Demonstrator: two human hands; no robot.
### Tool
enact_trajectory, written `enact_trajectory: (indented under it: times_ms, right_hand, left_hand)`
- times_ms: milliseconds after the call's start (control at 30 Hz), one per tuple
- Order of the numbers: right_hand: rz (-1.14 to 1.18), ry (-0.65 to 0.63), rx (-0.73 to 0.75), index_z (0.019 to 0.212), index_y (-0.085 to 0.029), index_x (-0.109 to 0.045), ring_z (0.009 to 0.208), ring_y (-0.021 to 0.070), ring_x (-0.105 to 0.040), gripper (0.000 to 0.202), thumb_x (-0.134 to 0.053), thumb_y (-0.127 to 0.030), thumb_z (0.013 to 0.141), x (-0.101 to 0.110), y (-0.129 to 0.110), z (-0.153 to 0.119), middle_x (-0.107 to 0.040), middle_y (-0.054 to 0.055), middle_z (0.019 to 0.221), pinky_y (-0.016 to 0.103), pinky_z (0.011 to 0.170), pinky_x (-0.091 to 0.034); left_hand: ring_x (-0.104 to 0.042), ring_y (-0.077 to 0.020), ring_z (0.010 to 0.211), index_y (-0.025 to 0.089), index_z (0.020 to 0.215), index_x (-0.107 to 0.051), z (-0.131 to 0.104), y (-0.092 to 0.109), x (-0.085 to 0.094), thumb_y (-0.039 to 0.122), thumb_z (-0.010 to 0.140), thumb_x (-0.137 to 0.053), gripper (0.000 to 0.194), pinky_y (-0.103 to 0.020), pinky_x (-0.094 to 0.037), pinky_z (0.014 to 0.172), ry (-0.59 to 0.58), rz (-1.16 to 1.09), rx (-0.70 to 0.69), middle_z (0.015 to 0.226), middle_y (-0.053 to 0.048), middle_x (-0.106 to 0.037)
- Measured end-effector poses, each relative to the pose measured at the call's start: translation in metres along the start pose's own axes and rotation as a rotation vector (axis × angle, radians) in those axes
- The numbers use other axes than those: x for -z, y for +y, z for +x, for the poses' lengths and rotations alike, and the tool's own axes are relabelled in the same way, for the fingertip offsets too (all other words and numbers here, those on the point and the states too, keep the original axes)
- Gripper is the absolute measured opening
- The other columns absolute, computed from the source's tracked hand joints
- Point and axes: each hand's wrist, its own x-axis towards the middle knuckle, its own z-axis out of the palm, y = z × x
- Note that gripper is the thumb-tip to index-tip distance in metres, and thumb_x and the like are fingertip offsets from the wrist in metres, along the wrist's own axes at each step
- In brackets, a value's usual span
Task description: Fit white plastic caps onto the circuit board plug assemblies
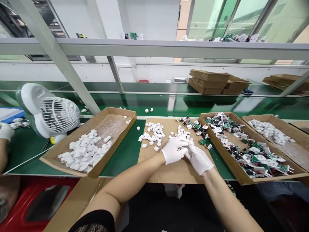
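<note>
My left hand (174,149) and my right hand (200,159), both in white gloves, meet over a brown cardboard sheet (154,172). Their fingers are bent and pressed together; whatever they pinch is small and hidden by the white gloves. Just beyond my fingers lies a small heap of white plastic pieces (182,132). To its left is a looser group of white pieces (156,132). Green circuit boards with wires and white parts (196,125) lie at the sheet's far right corner, and a single green board (202,141) rests near my right hand.
A cardboard tray of white shells (80,151) stands left, beside a white fan (53,111). On the right are a tray of wired boards (259,158) and a tray of white pieces (271,132). Another person's gloved hand (6,131) shows far left. A shelf rail (154,48) crosses above.
</note>
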Motion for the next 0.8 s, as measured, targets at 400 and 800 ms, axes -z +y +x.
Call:
enact_trajectory:
  times_ms: [400, 800]
  right_hand:
    - [-0.836, 0.345, 0.263, 0.116, -0.018, -0.068, 0.100, 0.0269, -0.065, 0.048, -0.061, -0.053, 0.083, 0.044, -0.056, 0.057, -0.070, 0.011, 0.111, 0.042, 0.090, -0.050]
    - [-1.523, 0.296, 0.254, 0.077, -0.017, -0.070, 0.098, 0.0346, -0.061, 0.009, -0.062, -0.016, 0.079, 0.033, -0.068, 0.148, -0.061, 0.015, 0.100, 0.050, 0.085, -0.043]
  left_hand:
    - [-0.055, -0.0266, 0.126, 0.023, 0.122, -0.067, 0.001, 0.005, 0.020, 0.028, 0.087, -0.060, 0.036, -0.043, -0.042, 0.109, 0.208, -0.399, 0.368, 0.133, -0.007, -0.062]
    - [-0.060, -0.0254, 0.119, 0.025, 0.116, -0.071, 0.003, -0.024, 0.021, 0.031, 0.087, -0.060, 0.031, -0.044, -0.045, 0.108, 0.283, -0.198, 0.431, 0.126, -0.006, -0.066]
